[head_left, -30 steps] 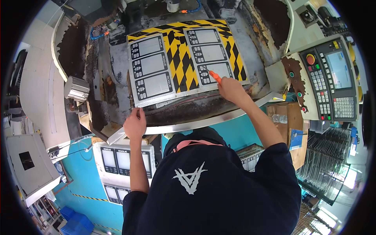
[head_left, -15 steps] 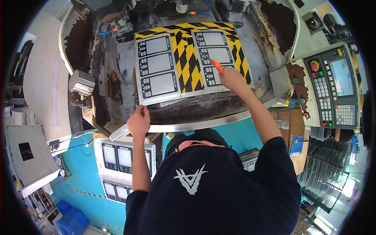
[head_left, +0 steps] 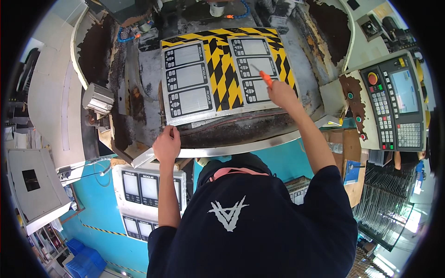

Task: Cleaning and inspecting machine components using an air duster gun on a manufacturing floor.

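Observation:
A flat sheet of printed panels point(head_left: 222, 112) lies on the machine bed, with black-framed light rectangles in two columns. Yellow-and-black striped tape point(head_left: 222, 74) runs between, above and beside the columns. My right hand point(head_left: 283, 95) is closed round an orange-handled tool point(head_left: 266, 79) held over the right column. Its thin grey tip points up and left towards the middle panel; whether it is a blade or a screwdriver shaft, I cannot make out. My left hand point(head_left: 167, 146) pinches the sheet's near left corner with thumb and forefinger.
A control console point(head_left: 403, 102) with a screen and keys stands at the right. Below on the left, more printed panel sheets point(head_left: 148, 213) are stacked. A silver cylindrical part point(head_left: 98, 98) sits at the bed's left side. Blue coolant hoses point(head_left: 238, 15) hang at the back.
My right hand has drawn a little towards me and to the right with the orange-handled tool, and its grey tip now shows. My left hand stays at the sheet's corner.

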### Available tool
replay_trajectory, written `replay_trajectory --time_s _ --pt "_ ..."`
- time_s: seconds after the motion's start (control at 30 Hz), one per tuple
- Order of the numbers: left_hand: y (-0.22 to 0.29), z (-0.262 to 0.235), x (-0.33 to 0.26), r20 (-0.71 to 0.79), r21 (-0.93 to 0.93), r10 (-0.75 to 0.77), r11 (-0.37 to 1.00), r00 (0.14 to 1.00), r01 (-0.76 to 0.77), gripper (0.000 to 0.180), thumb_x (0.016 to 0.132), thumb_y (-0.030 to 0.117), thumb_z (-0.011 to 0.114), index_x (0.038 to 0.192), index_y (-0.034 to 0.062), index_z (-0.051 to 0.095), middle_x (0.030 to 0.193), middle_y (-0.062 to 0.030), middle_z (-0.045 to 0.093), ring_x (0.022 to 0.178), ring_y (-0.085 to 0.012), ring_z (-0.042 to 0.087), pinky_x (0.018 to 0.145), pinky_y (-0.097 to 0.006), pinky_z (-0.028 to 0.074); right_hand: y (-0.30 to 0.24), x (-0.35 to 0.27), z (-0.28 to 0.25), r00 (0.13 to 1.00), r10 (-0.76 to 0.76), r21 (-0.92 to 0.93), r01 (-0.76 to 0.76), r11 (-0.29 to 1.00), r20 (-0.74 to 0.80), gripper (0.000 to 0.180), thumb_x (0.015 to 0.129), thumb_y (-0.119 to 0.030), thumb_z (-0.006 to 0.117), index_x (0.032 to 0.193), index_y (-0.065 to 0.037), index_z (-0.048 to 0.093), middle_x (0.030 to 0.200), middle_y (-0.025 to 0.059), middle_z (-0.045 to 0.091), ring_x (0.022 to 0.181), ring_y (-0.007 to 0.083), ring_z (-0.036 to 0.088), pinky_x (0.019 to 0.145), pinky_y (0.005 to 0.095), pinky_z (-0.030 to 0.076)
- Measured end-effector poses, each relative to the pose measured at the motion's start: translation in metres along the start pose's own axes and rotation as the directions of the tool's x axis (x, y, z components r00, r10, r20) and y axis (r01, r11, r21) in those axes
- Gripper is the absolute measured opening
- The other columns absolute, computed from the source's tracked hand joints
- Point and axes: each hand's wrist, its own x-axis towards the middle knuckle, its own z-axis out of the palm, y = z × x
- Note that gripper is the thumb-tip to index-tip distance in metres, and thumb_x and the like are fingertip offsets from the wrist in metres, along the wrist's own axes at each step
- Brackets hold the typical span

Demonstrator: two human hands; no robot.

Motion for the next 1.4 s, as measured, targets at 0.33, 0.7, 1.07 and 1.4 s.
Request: replay_trajectory --time_s 0.33,0.7,1.07,1.4 --pt "-0.001 0.001 0.002 0.022 0.028 0.017 0.999 1.0 -0.018 0.024 0.096 0.035 0.058 0.098 0.0153 0.07 0.079 -0.0084 0.073 0.075 -0.0354 0.07 0.067 -0.046 0.054 0.01 0.01 -0.011 0.998 0.037 0.006 -0.037 0.999 -0.045 0.03 0.095 -0.025 0.06 0.092 0.004 0.065 0.085 0.0253 0.07 0.08 0.0427 0.07 0.074 0.0527 0.055" --pt "-0.002 0.004 0.003 0.011 0.034 0.024 0.999 1.0 -0.024 0.025 0.096 0.036 0.057 0.099 0.015 0.07 0.079 -0.0085 0.073 0.076 -0.0357 0.07 0.068 -0.047 0.054 0.005 0.013 0.001 0.999 -0.004 -0.015 0.005 1.0 0.044 0.03 0.094 -0.026 0.061 0.095 0.004 0.066 0.086 0.0271 0.069 0.084 0.0438 0.069 0.078 0.0526 0.054" --pt "-0.001 0.003 0.002 0.019 0.038 0.019 0.999 1.0 -0.02 0.025 0.096 0.035 0.057 0.098 0.0144 0.07 0.079 -0.0092 0.073 0.075 -0.0361 0.07 0.068 -0.048 0.055 0.008 -0.001 -0.005 0.995 0.024 -0.085 -0.017 0.996 0.092 0.031 0.094 -0.027 0.059 0.097 0.003 0.066 0.091 0.0247 0.071 0.085 0.0432 0.07 0.077 0.0517 0.055" --pt "-0.002 0.001 0.001 0.027 0.036 -0.001 0.999 1.0 0.0 0.024 0.096 0.035 0.057 0.099 0.0158 0.071 0.079 -0.008 0.073 0.075 -0.0353 0.07 0.068 -0.046 0.054 0.005 0.009 -0.014 0.991 -0.031 -0.108 0.046 0.993 0.132 0.03 0.092 -0.026 0.06 0.095 0.003 0.068 0.091 0.0254 0.071 0.089 0.0431 0.069 0.081 0.0521 0.055"
